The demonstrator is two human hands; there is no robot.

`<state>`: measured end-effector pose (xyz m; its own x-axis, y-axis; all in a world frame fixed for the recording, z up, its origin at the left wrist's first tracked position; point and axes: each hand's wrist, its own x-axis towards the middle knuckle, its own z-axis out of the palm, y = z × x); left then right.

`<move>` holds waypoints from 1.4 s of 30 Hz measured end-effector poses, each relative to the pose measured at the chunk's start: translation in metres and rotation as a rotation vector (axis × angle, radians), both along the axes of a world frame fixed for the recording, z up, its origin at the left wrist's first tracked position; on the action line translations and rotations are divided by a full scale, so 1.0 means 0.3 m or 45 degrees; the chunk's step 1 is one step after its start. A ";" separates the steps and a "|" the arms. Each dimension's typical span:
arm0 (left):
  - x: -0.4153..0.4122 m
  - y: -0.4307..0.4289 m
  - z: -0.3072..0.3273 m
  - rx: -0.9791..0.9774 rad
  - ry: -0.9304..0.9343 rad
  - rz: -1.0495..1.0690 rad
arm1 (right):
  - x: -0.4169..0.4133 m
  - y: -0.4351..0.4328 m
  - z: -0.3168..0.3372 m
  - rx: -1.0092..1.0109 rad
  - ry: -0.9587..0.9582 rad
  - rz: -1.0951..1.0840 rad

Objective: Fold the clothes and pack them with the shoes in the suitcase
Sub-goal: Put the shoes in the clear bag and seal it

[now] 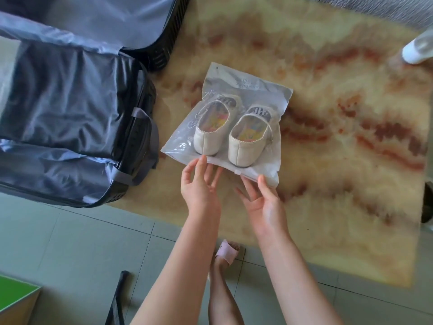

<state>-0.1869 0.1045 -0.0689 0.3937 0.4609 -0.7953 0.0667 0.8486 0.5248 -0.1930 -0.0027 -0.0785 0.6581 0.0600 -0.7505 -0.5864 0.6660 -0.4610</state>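
Two cream slip-on shoes (243, 146) lie in a clear plastic zip bag (234, 80) mid-frame on the marbled worktop (351, 113). The left hand (199, 184) and right hand (262, 202) each pinch its near edge, probably to carry it to the open black suitcase (70, 102), left.

Pinching the near edge of the zip bag (234, 76), the left hand (199, 186) and the right hand (262, 202) lose their fingertips beneath the plastic. The print at the bag's far end is too small to read. The insole patterns of the shoes (210, 137) blur behind the film. Left of the hands, the suitcase (70, 102) runs off the left and top edges. Far right of the hands, a white object (417, 50) is cropped and cannot be identified. Nearer the body, a slippered foot (228, 250) is partly hidden by the forearms.
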 end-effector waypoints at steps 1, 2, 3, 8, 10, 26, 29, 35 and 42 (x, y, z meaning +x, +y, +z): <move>0.010 0.003 0.021 0.017 0.014 0.015 | 0.002 0.005 0.012 -0.005 0.004 0.002; 0.024 0.007 0.047 0.042 0.024 0.017 | 0.011 0.011 0.030 0.005 -0.007 -0.004; 0.045 0.012 0.074 0.077 0.025 0.013 | 0.029 0.016 0.054 0.029 -0.038 -0.019; 0.156 0.030 0.180 0.343 0.004 -0.067 | 0.162 0.033 0.158 0.051 -0.214 -0.083; 0.151 0.026 0.175 0.323 0.074 -0.077 | 0.173 0.044 0.160 0.008 -0.134 -0.089; 0.178 0.063 0.273 0.259 -0.045 -0.131 | 0.203 0.035 0.299 -0.086 -0.153 -0.041; 0.167 0.074 0.252 0.109 0.030 -0.168 | 0.189 0.030 0.306 -0.069 -0.063 -0.029; 0.135 0.054 0.272 -0.235 0.040 -0.276 | 0.162 0.043 0.306 -0.043 0.010 -0.064; 0.119 0.043 0.304 -0.267 0.035 -0.289 | 0.160 0.029 0.336 -0.113 0.018 -0.081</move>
<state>-0.1514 0.1174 0.0222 0.4452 0.1883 -0.8754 0.2789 0.8999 0.3354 -0.1450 0.0059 0.0223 0.6479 -0.0483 -0.7602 -0.5513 0.6590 -0.5118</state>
